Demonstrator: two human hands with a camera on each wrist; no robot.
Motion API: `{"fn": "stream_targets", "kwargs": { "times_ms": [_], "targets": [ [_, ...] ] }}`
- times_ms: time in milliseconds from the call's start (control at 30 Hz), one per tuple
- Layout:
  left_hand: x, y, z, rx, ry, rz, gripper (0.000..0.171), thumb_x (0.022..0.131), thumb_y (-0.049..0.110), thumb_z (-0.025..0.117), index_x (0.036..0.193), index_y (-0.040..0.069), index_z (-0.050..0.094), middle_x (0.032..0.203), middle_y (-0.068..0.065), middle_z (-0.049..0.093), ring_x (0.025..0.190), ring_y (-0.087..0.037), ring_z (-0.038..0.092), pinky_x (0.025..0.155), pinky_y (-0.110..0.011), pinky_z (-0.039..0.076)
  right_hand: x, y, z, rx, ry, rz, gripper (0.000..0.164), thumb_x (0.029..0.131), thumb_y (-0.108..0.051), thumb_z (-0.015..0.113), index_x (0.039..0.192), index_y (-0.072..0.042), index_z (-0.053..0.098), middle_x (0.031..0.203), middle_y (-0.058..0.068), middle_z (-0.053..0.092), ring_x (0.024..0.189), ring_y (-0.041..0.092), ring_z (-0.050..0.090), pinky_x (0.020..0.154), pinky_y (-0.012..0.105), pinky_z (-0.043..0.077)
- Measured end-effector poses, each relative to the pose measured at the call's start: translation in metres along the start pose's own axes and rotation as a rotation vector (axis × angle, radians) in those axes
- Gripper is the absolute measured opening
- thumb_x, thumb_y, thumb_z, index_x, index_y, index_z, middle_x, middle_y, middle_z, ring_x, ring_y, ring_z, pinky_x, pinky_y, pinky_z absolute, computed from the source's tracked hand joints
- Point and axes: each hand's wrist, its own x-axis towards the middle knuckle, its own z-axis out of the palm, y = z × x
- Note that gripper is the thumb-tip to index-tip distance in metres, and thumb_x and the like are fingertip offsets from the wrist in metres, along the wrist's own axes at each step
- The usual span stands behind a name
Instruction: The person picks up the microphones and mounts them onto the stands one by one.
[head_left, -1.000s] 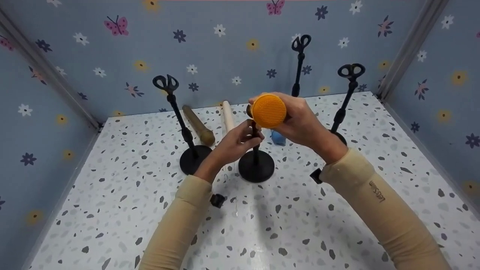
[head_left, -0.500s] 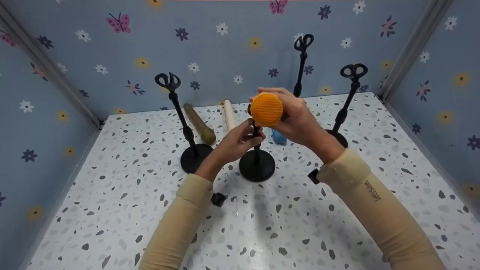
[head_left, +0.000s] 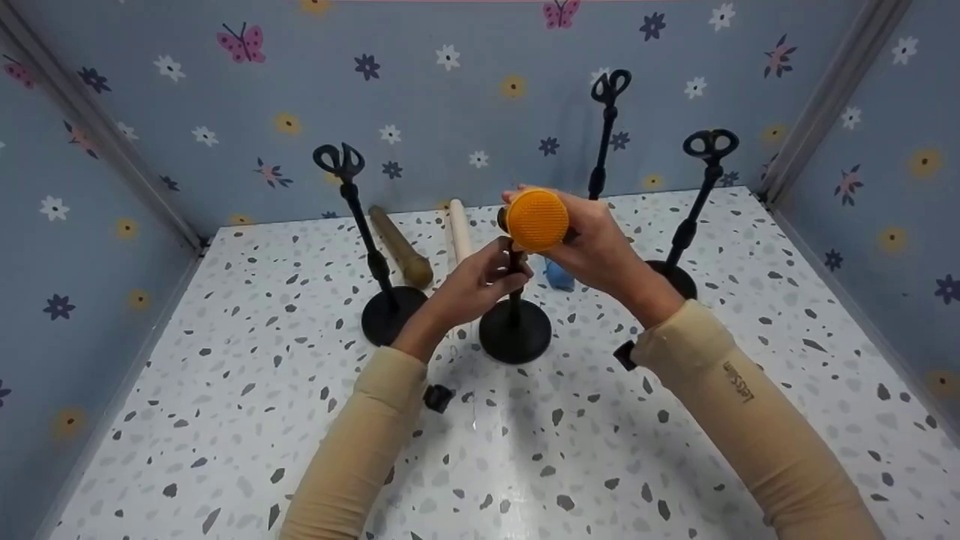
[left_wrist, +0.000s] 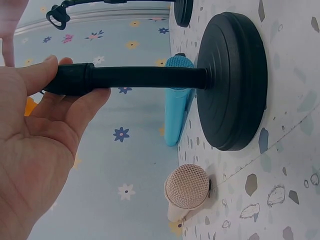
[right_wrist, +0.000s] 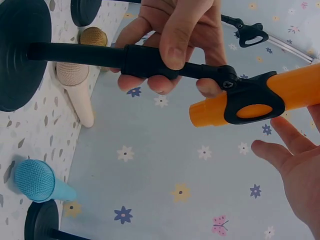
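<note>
An orange microphone [head_left: 537, 220] has its round grille toward the head camera. Its body sits inside the black clip [right_wrist: 255, 97] atop a desktop microphone stand [head_left: 515, 337]. My left hand [head_left: 480, 289] pinches that stand's pole at its thicker collar [left_wrist: 75, 79], thumb on one side and fingers on the other. Behind the grille, my right hand [head_left: 600, 232] holds the microphone's body; part of this grip is hidden in the head view. In the right wrist view the right hand [right_wrist: 300, 170] shows thumb and finger close to the orange body.
Other black stands with vacant clips are the left stand [head_left: 394, 315], the right stand [head_left: 679, 277] and the back stand [head_left: 600, 150]. A brown microphone [head_left: 405, 251], a cream microphone [head_left: 459, 229] and a blue microphone [left_wrist: 175, 105] lie near the flowered back wall [head_left: 435, 97].
The view has shifted slightly. The right hand and the orange microphone have moved only a little; the left hand keeps its hold on the stand's pole.
</note>
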Motion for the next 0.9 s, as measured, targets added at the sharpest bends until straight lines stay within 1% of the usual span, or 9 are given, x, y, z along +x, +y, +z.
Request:
{"fn": "stream_targets", "kwargs": {
  "times_ms": [67,133,233,300,467,567,733,800,900],
  "targets": [
    [-0.001,0.008,0.0,-0.005,-0.005,-0.006,0.022,0.102,-0.003,0.056,0.122,-0.008,0.049,0.114,-0.025,0.061,0.11,-0.036,0.062,0.096,-0.04,0.053,-0.001,0.002,0.002,0.014,0.007,-0.003,0.047,0.09,0.004,0.075,0.134,0.004,0.059,0.134,0.014,0.065,0.126,0.03,0.06,0.109,0.041,0.044],
    [-0.002,0.013,0.0,-0.002,-0.007,-0.004,0.02,0.103,-0.002,0.056,0.121,-0.008,0.049,0.114,-0.024,0.061,0.11,-0.035,0.063,0.097,-0.04,0.053,0.0,0.003,0.004,0.023,0.013,-0.016,0.047,0.089,0.004,0.075,0.134,0.006,0.059,0.133,0.016,0.065,0.125,0.03,0.061,0.107,0.04,0.046],
    [-0.003,0.014,0.0,0.019,-0.004,0.008,0.021,0.103,-0.001,0.055,0.123,-0.005,0.05,0.113,-0.023,0.061,0.109,-0.035,0.062,0.098,-0.04,0.052,-0.001,0.004,0.008,0.03,0.021,-0.036,0.045,0.09,0.004,0.074,0.133,0.006,0.06,0.132,0.017,0.065,0.124,0.028,0.061,0.105,0.04,0.048],
    [-0.004,0.012,0.001,0.031,-0.002,0.012,0.023,0.103,0.0,0.055,0.126,-0.003,0.05,0.113,-0.022,0.061,0.108,-0.034,0.062,0.099,-0.04,0.051,-0.001,0.004,0.009,0.034,0.029,-0.046,0.044,0.09,0.004,0.074,0.132,0.007,0.06,0.131,0.019,0.065,0.123,0.028,0.062,0.104,0.04,0.049],
    [-0.003,0.008,0.001,0.032,-0.003,0.015,0.026,0.103,-0.001,0.055,0.128,-0.002,0.049,0.113,-0.023,0.061,0.107,-0.036,0.062,0.098,-0.041,0.052,-0.001,0.004,0.011,0.001,0.067,-0.06,0.041,0.088,0.005,0.076,0.128,0.005,0.063,0.126,0.018,0.067,0.12,0.025,0.063,0.105,0.041,0.048],
    [-0.002,0.001,0.001,0.032,-0.001,0.009,0.026,0.103,-0.001,0.055,0.129,-0.002,0.05,0.113,-0.023,0.061,0.107,-0.037,0.062,0.097,-0.041,0.052,-0.001,0.003,0.012,-0.024,0.079,-0.07,0.04,0.088,0.003,0.077,0.127,0.004,0.064,0.124,0.017,0.068,0.118,0.026,0.063,0.105,0.041,0.048],
    [0.001,-0.016,0.0,0.032,0.006,-0.003,0.028,0.104,0.004,0.056,0.131,0.001,0.05,0.116,-0.02,0.062,0.108,-0.032,0.063,0.096,-0.041,0.052,-0.001,0.004,0.013,-0.061,0.086,-0.066,0.039,0.089,0.0,0.077,0.127,0.002,0.065,0.127,0.011,0.068,0.118,0.025,0.064,0.105,0.041,0.047],
    [0.001,-0.018,0.0,0.027,0.006,-0.001,0.029,0.104,0.006,0.057,0.132,0.003,0.05,0.116,-0.018,0.063,0.108,-0.031,0.063,0.096,-0.04,0.052,-0.001,0.004,0.014,-0.067,0.09,-0.059,0.04,0.09,-0.001,0.077,0.128,0.001,0.064,0.128,0.008,0.068,0.118,0.024,0.064,0.105,0.04,0.047],
    [0.001,-0.02,-0.001,0.024,0.002,0.003,0.029,0.104,0.01,0.058,0.131,0.005,0.05,0.116,-0.014,0.063,0.108,-0.027,0.063,0.096,-0.039,0.053,-0.002,0.004,0.016,-0.074,0.111,-0.065,0.04,0.09,0.0,0.076,0.128,0.001,0.065,0.128,0.009,0.067,0.119,0.025,0.063,0.106,0.04,0.047]
  ]
}}
